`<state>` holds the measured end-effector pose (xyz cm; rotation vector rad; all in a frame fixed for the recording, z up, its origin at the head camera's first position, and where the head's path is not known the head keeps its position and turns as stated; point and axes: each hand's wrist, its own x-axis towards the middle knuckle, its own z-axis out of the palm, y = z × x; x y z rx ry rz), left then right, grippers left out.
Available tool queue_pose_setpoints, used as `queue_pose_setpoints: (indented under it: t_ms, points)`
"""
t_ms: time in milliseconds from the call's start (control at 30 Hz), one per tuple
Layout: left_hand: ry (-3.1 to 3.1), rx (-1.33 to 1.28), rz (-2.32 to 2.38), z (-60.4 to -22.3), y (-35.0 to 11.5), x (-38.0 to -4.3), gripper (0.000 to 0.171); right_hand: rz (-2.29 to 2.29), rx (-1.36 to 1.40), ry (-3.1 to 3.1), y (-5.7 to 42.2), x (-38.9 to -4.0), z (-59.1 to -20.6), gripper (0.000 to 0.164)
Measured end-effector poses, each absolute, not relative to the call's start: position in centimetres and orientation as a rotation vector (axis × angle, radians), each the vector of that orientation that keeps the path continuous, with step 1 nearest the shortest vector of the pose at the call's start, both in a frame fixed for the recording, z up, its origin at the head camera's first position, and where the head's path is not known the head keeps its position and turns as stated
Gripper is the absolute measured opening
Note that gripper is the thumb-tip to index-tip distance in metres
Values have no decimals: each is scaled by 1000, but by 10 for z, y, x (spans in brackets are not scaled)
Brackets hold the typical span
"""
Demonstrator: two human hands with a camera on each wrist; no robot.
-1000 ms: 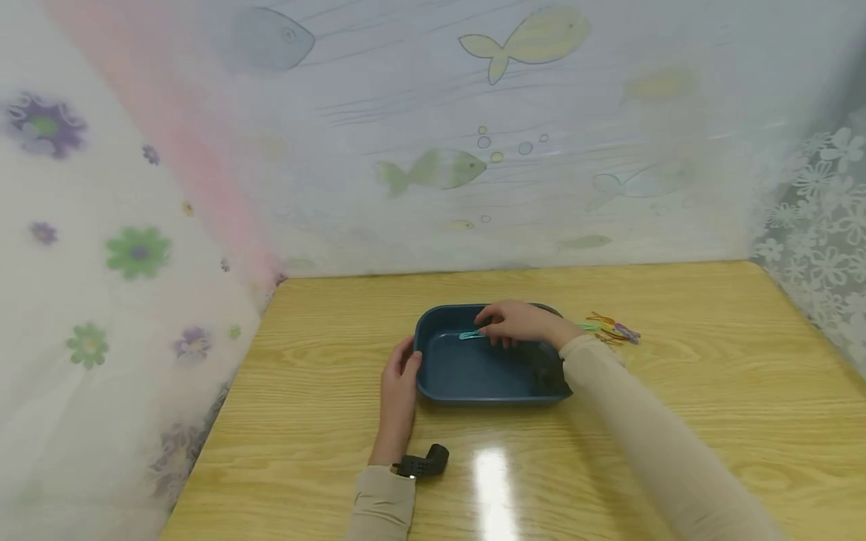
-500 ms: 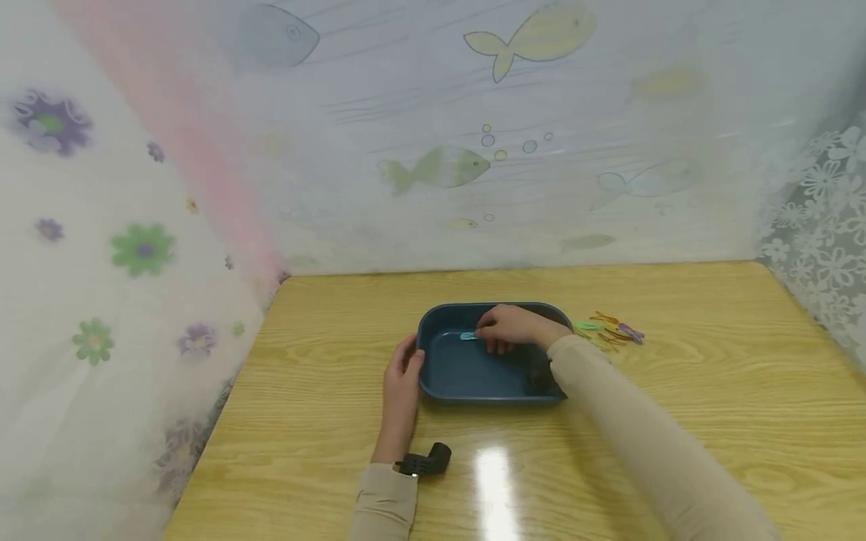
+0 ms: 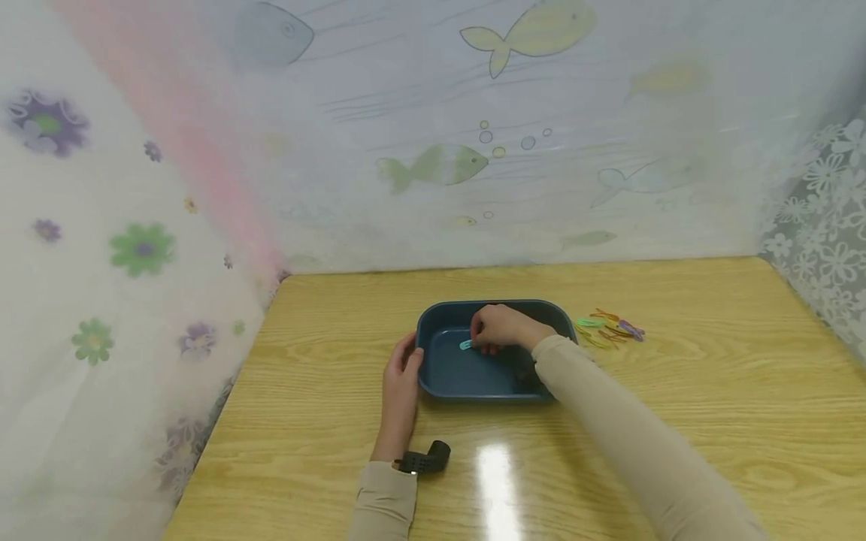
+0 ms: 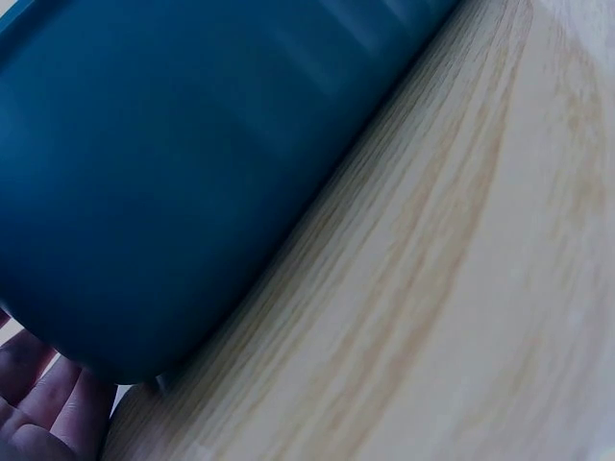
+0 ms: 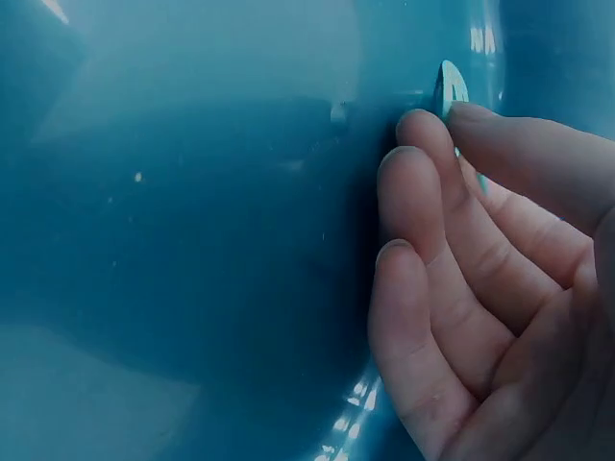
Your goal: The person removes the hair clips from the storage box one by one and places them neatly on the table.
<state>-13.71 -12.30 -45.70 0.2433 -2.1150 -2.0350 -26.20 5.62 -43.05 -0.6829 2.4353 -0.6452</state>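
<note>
A dark blue plastic basin (image 3: 497, 397) stands on the wooden table. My right hand (image 3: 504, 328) reaches down into it. Between its thumb and index fingertip it pinches a small turquoise hair clip (image 5: 450, 88), whose slotted, pointed end sticks out past the fingertips. In the head view the clip (image 3: 465, 345) shows low over the basin floor, left of the fingers. My left hand (image 3: 402, 376) rests against the basin's left side, thumb at the rim. Its fingers (image 4: 82, 408) lie along the outer wall at a corner in the left wrist view.
Several loose clips (image 3: 631, 330) in orange, green, yellow and purple lie on the table (image 3: 717, 361) just right of the basin. A patterned curtain (image 3: 433, 240) hangs along the table's back edge. A black wrist device (image 3: 426, 458) sits on the left forearm.
My right hand has moved slightly left and toward me inside the basin, and the turquoise clip has turned and shifted down with it. The left hand stays at the basin's side.
</note>
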Motion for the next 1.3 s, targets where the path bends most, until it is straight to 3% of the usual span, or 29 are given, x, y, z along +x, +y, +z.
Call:
queue_pose_setpoints:
  t_ms: [600, 833, 1033, 1300]
  points:
    - [-2131, 230, -2002, -457, -122, -137, 35, -620, -738, 2432, 65, -257, -425, 9]
    - [-2121, 239, -1995, -476, -125, -145, 35, -606, -772, 2453, 73, -258, -421, 8]
    - [-2138, 241, -1988, -459, -122, -138, 34, -742, -764, 2452, 81, -257, -419, 8]
    - [-2130, 222, -1996, -469, -124, -141, 34, -893, -787, 2434, 91, -254, -416, 13]
